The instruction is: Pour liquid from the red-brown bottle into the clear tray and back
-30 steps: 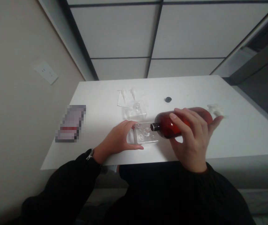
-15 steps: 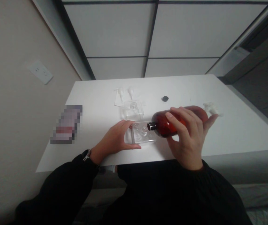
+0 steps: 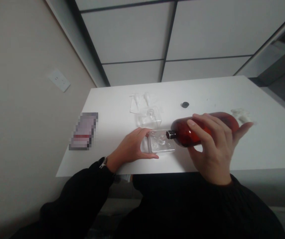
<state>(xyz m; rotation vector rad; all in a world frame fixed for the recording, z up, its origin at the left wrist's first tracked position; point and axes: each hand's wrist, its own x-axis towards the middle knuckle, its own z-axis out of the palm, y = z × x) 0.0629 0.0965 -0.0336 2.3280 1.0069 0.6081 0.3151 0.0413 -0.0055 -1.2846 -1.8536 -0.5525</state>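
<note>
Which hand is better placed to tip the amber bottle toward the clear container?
Probably the right: the right hand grips the amber bottle, with its black neck at the edge of the clear container, while the left hand is busy holding that container.

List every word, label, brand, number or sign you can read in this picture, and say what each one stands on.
No text can be read.
The pixelated object: only a red band shows; too blurred to read.
The amber bottle: no label or print shows on its visible side.
The wristwatch: too small to read.
</note>
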